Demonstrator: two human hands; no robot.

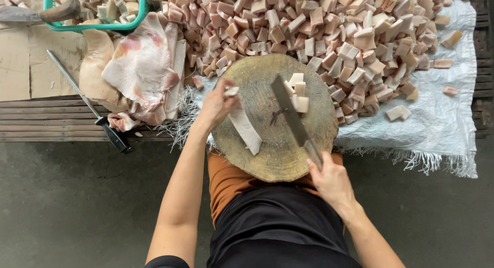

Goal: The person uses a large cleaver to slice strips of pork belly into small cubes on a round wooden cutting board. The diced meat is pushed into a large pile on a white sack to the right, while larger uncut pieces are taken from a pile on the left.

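The left hand (216,106) pinched the far end of a fat strip (246,130) lying lengthwise toward the person, while the right hand (329,180) gripped the cleaver (290,113) just right of it.

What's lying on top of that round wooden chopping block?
On the block lie a long pale strip of fat held by the left hand, a few cut cubes, and a cleaver gripped by the right hand. The wood beneath them is hidden.

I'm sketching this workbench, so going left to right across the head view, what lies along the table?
Sharpening steel → slab of raw pork skin → left hand holding a long strip → cleaver on the round wooden block, gripped by the right hand → pile of cut cubes → white woven sheet.
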